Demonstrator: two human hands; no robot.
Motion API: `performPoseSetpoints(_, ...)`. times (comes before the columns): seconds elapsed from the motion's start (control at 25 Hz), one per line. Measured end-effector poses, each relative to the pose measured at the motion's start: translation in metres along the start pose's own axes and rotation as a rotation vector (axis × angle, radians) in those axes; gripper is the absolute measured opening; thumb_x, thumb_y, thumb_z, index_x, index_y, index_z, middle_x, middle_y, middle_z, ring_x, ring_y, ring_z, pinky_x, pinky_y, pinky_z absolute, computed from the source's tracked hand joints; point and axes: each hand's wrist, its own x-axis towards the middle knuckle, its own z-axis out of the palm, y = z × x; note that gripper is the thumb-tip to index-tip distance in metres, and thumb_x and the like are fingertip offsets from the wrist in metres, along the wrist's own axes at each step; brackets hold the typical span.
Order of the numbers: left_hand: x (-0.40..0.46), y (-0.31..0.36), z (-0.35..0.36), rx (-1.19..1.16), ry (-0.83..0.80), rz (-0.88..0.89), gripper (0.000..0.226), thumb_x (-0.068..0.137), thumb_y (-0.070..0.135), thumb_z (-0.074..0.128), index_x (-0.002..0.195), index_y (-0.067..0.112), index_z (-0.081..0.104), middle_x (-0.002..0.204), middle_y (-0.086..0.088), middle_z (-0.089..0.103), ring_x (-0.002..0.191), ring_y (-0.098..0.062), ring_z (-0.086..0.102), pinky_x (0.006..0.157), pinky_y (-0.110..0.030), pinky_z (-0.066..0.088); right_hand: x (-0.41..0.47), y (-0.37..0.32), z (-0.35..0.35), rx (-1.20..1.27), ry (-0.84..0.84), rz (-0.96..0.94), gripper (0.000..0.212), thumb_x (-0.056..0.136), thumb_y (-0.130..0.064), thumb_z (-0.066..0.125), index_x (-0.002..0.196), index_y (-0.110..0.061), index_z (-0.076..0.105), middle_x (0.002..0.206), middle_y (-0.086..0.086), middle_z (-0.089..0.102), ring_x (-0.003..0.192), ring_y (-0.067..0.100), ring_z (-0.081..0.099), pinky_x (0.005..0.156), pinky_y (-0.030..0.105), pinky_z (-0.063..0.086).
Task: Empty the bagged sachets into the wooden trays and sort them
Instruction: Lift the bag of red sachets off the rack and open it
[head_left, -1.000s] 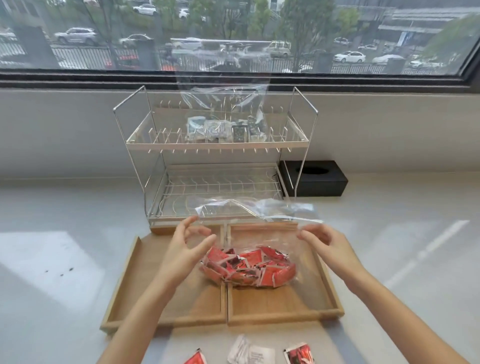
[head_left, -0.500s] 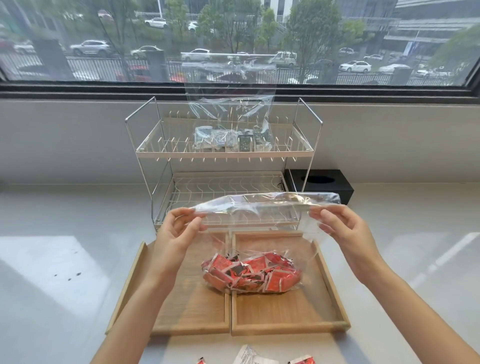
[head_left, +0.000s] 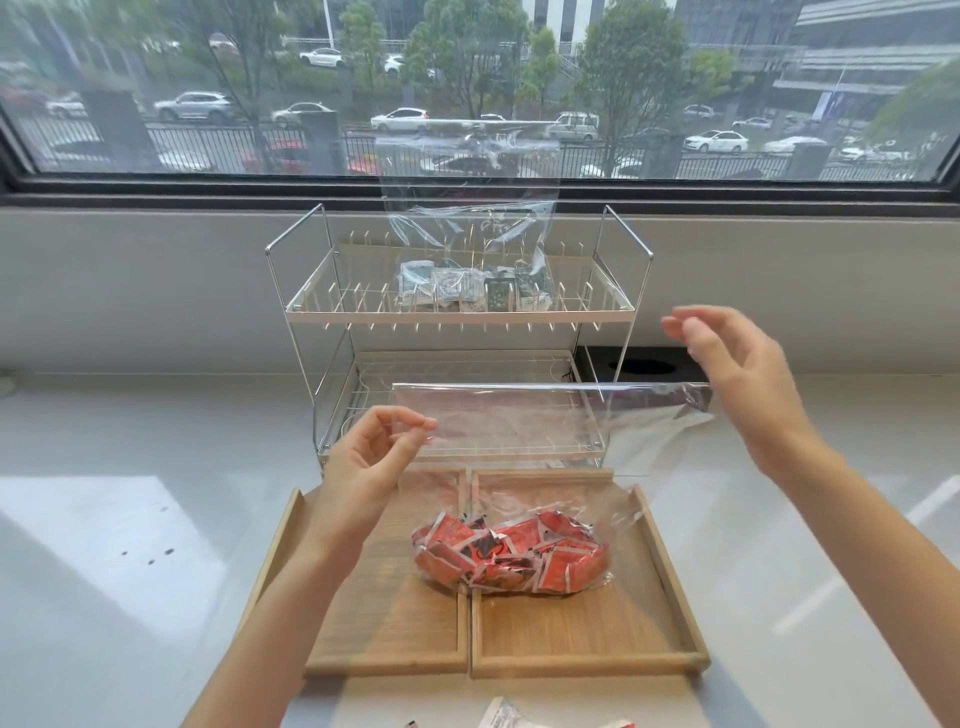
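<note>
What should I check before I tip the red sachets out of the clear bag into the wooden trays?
1. Left hand pinches bag mouth: ok.
2. Right hand grips the other corner: cannot tell; fingers look spread.
3. Clear bag mouth open: cannot tell.
4. Red sachets over the wooden trays: ok.
5. Trays hold nothing besides the bag: ok.
6. Second bag on the wire rack, out of the way: ok.

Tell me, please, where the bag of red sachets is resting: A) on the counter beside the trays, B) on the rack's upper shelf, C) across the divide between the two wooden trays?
C: the bag of red sachets lies over the seam where the two wooden trays meet.
</note>
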Motion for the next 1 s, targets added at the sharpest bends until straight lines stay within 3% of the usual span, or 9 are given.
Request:
performPoseSetpoints(0.12, -0.002, 0.004, 0.0, 0.029, -0.039, 0.035, 0.004, 0.082, 0.016, 0.057, 0.083, 0.017, 0.06, 0.08, 0.014, 0.071, 0.085, 0.0, 0.065, 0.072, -0.008, 0.047, 0.02, -0.033, 0.023, -0.177, -0.246, -0.062, 0.021, 0.094, -0.016, 0.043, 0.096, -0.018, 0.063, 0.087, -0.002, 0.069, 0.079, 0.001, 0.066, 0.078, 0.013, 0.049)
performPoseSetpoints(0.24, -0.007, 0.008, -0.002, 0.068, -0.071, 0.079, 0.014, 0.085, 0.009, 0.054, 0.08, 0.021, 0.06, 0.083, 0.011, 0.072, 0.086, -0.002, 0.065, 0.075, -0.009, 0.046, 0.028, -0.052, 0.066, -0.492, -0.633, -0.092, 0.025, 0.093, -0.02, 0.044, 0.1, -0.012, 0.067, 0.09, 0.001, 0.071, 0.077, 0.007, 0.065, 0.078, 0.015, 0.048)
performPoseSetpoints(0.36, -0.013, 0.011, -0.002, 0.106, -0.09, 0.122, 0.02, 0.086, 0.005, 0.052, 0.079, 0.022, 0.061, 0.085, 0.006, 0.072, 0.087, -0.003, 0.065, 0.076, -0.009, 0.046, 0.027, -0.052, 0.107, -0.592, -1.069, 0.051, 0.03, 0.095, -0.027, 0.041, 0.107, -0.012, 0.064, 0.098, -0.002, 0.068, 0.084, 0.006, 0.066, 0.084, 0.025, 0.051)
performPoseSetpoints(0.48, -0.014, 0.01, -0.002, 0.111, -0.068, 0.14, 0.019, 0.086, 0.005, 0.053, 0.08, 0.021, 0.062, 0.082, 0.015, 0.071, 0.085, 0.002, 0.063, 0.075, -0.009, 0.045, 0.021, -0.041, 0.131, -0.52, -1.383, 0.275, 0.033, 0.096, -0.029, 0.036, 0.109, -0.01, 0.061, 0.11, 0.002, 0.066, 0.102, 0.016, 0.064, 0.089, 0.026, 0.051)
performPoseSetpoints(0.72, -0.015, 0.004, -0.001, 0.09, -0.034, 0.132, 0.02, 0.084, 0.007, 0.054, 0.078, 0.024, 0.061, 0.078, 0.017, 0.069, 0.081, 0.004, 0.062, 0.071, -0.007, 0.045, 0.019, -0.027, 0.129, -0.3, -1.45, 0.451, 0.026, 0.094, -0.019, 0.043, 0.105, -0.006, 0.063, 0.088, -0.005, 0.06, 0.078, 0.008, 0.056, 0.064, 0.014, 0.05)
performPoseSetpoints(0.88, -0.012, 0.003, 0.004, 0.055, -0.049, 0.095, 0.018, 0.084, 0.006, 0.055, 0.077, 0.021, 0.061, 0.073, 0.015, 0.069, 0.076, 0.002, 0.063, 0.069, -0.009, 0.047, 0.018, -0.022, 0.125, -0.245, -1.449, 0.467, 0.033, 0.093, -0.01, 0.043, 0.115, 0.014, 0.049, 0.073, -0.006, 0.057, 0.062, 0.001, 0.055, 0.057, 0.012, 0.048)
performPoseSetpoints(1.0, -0.012, 0.002, 0.005, 0.057, -0.048, 0.104, 0.014, 0.083, 0.011, 0.056, 0.081, 0.023, 0.061, 0.088, 0.009, 0.067, 0.086, 0.003, 0.06, 0.07, -0.009, 0.046, 0.013, -0.023, 0.125, -0.249, -1.462, 0.413, 0.016, 0.092, -0.011, 0.047, 0.09, -0.008, 0.062, 0.074, -0.003, 0.056, 0.063, 0.004, 0.054, 0.061, 0.016, 0.048)
